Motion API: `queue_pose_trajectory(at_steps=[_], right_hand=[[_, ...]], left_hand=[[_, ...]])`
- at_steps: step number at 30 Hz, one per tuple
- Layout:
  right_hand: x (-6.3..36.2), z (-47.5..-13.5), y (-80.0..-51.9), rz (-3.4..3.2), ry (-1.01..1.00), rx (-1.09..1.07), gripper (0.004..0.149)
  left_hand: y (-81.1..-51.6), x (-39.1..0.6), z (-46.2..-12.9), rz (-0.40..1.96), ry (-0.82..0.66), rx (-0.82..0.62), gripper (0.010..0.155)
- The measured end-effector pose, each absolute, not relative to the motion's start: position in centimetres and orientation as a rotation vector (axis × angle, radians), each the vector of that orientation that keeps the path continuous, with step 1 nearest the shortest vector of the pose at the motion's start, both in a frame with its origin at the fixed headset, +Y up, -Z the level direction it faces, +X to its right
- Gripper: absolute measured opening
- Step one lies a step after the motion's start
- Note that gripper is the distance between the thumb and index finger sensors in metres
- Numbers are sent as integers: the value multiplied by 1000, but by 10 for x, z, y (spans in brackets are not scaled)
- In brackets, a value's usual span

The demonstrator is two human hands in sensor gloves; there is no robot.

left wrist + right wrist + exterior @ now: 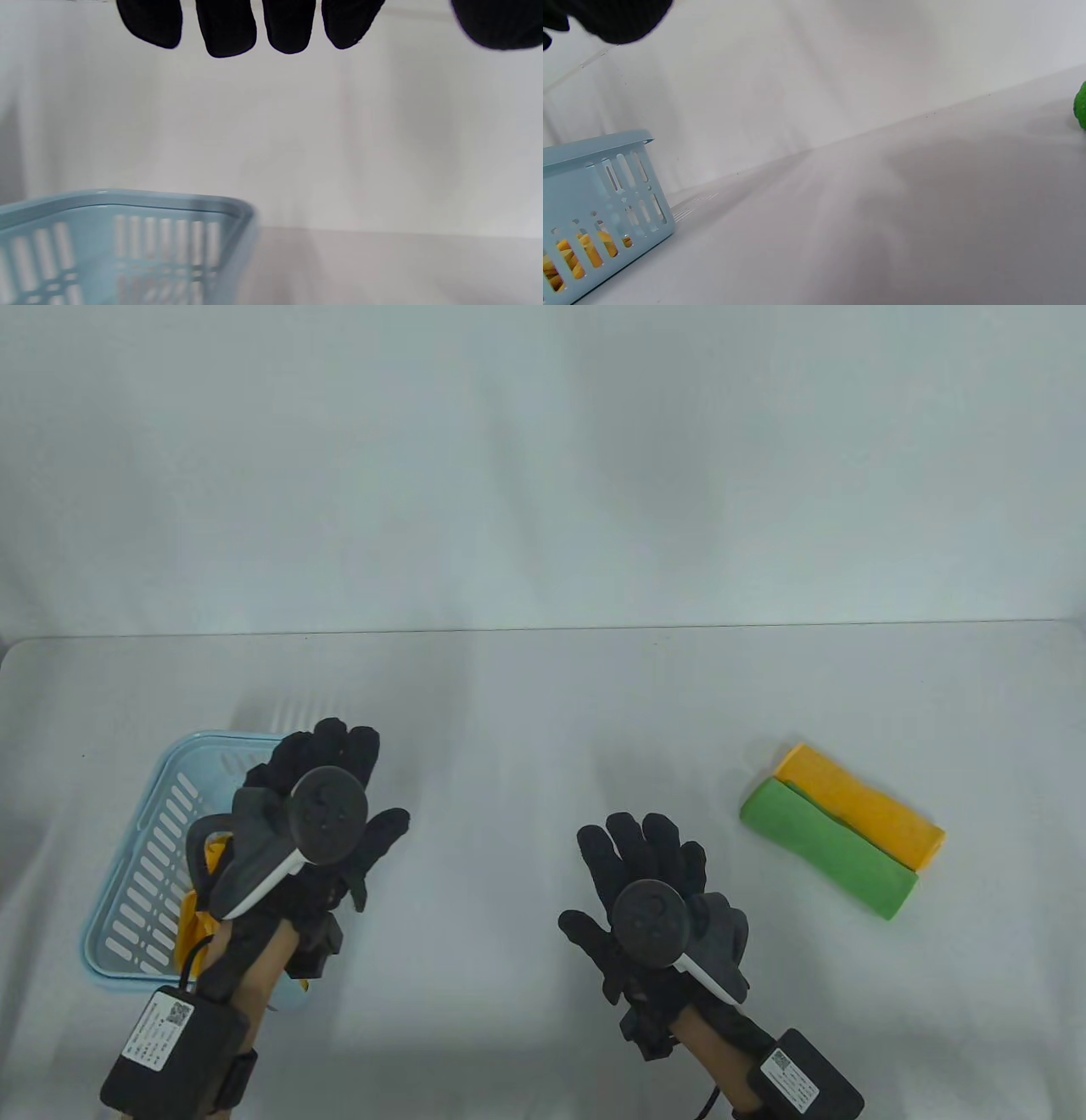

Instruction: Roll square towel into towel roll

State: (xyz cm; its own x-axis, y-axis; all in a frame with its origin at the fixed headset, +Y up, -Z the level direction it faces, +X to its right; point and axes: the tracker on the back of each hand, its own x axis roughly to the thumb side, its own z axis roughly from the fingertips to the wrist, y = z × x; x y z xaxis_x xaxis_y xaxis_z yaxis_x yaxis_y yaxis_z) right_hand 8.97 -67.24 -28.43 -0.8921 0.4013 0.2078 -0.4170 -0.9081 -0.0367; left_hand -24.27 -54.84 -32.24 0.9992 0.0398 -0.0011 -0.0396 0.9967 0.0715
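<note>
Grip: neither hand held anything; both were spread with straight fingers.
Left hand: the left hand (327,823) hovered over the near right part of the light blue basket (153,848), fingers pointing away from the person; in the left wrist view its fingertips (227,31) hung free above the basket rim (127,199), touching nothing.
Right hand: the right hand (653,899) was above the bare table (526,704) near the middle, fingers fanned out, well apart from the rolls.
Task thing: a yellow towel (193,925) lay inside the basket, mostly hidden under the left wrist; through the side slots in the right wrist view yellow cloth (568,254) showed. Whether it was folded or bunched could not be told.
Finished rolls: a green towel roll (827,848) and a yellow-orange towel roll (861,806) lay side by side, touching, on the table's right, both angled diagonally.
Basket: it stood on the table's left, slotted walls and floor.
</note>
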Motion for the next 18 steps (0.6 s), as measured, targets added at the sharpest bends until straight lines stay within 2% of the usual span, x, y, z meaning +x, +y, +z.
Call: queue_pose_trajectory(at_steps=[6, 9, 12, 18], right_hand=[[92, -286, -671, 2672, -99, 263, 84], [96, -288, -671, 2659, -86, 243, 83], [100, -290, -672, 2640, -77, 218, 83], [103, -293, -674, 2612, -50, 194, 83]], left_hand=[[-575, -298, -356, 15, 165, -89, 87], [-602, -323, -376, 31, 233, -215, 89], [-630, -335, -389, -19, 254, -334, 90], [-676, -337, -397, -66, 227, -522, 84]])
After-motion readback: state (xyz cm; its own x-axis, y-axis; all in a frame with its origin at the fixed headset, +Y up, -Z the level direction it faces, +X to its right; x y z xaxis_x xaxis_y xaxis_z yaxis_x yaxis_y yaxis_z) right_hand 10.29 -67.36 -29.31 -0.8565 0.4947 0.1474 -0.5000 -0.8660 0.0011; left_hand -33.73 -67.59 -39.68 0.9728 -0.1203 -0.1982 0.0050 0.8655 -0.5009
